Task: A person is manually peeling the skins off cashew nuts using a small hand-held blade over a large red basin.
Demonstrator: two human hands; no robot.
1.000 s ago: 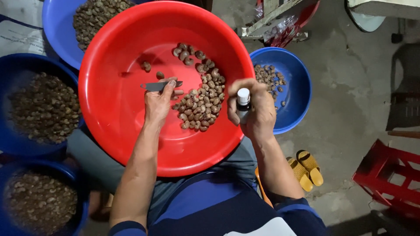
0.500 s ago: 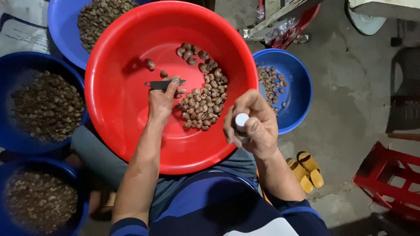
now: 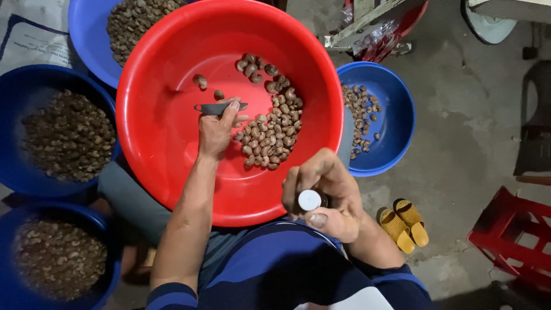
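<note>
Both hands full: left hand gripping knife mid-frame over red basin; right hand clutching white-capped bottle at lower centre.

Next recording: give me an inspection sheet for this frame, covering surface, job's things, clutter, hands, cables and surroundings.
Surface: bare concrete floor.
Job's things: red basin holding a pile of nuts; small dark tool; white-capped bottle.
Clutter: blue basins of nuts at left, lower left, top and right.
Hands: left hand holds the tool; right hand has its grip around the bottle.
Cables: nothing seen.
Surroundings: yellow sandals, red stool.
</note>
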